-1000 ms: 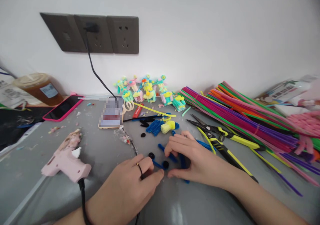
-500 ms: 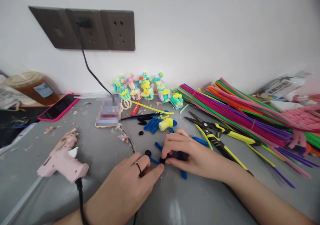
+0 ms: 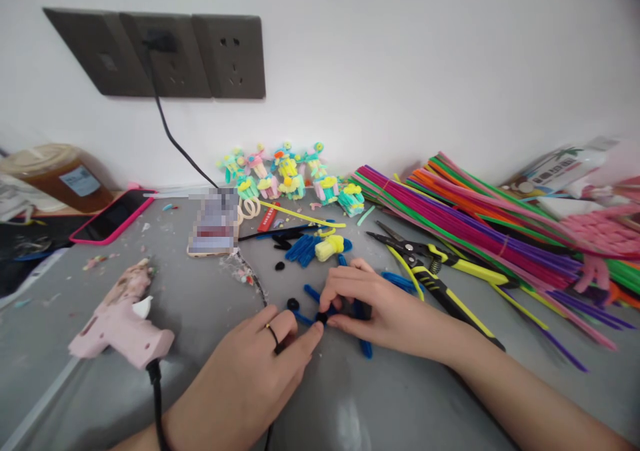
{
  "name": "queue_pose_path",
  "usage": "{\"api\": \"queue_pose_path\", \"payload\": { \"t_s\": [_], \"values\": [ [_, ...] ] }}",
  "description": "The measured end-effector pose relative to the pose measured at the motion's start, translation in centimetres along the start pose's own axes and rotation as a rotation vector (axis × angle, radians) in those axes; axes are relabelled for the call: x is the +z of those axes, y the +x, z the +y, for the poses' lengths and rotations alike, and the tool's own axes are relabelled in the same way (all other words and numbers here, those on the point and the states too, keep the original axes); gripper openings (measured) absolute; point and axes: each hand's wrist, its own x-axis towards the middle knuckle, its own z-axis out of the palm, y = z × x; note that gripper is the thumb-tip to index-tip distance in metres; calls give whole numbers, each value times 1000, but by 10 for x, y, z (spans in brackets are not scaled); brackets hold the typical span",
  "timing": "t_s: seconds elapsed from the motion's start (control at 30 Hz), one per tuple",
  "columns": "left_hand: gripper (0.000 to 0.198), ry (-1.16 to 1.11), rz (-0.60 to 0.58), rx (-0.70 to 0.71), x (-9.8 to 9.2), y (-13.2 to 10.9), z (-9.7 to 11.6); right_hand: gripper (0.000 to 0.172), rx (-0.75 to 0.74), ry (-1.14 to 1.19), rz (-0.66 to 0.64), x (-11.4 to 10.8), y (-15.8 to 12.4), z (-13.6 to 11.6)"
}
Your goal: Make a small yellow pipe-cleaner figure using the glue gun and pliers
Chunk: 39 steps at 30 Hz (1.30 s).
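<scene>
My right hand pinches a small black pipe-cleaner coil between thumb and forefinger, low over the table. My left hand, with a ring on one finger, is curled beside it, its forefinger tip meeting the coil; its thumb and anything under its fingers are hidden. Blue pipe-cleaner pieces lie under and around my right hand, partly covered. Another black coil rests just beyond my left fingers, and a further small black disc sits farther back. Behind them are a yellow bundled piece and folded blue strips.
A pink glue gun lies on the left, its cord running past my left wrist. Yellow-and-black pliers and bundled coloured pipe cleaners occupy the right. Phones, a drink cup and small pipe-cleaner figures stand along the back.
The whole view has shifted slightly, moving everything a little to the left. Both hands keep nearly the same pose around the black coil.
</scene>
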Motion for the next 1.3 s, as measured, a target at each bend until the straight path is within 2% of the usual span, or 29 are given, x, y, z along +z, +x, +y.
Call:
{"api": "queue_pose_path", "payload": {
  "t_s": [0.3,0.57,1.3],
  "values": [
    [27,-9,6,-37,0,2,1,10,-19,5,0,1,-1,2],
    [30,-10,-9,-2,0,1,1,11,-8,9,3,-1,0,0],
    [26,1,-31,-39,1,-1,3,9,0,-10,18,1,1,-4]
  ]
}}
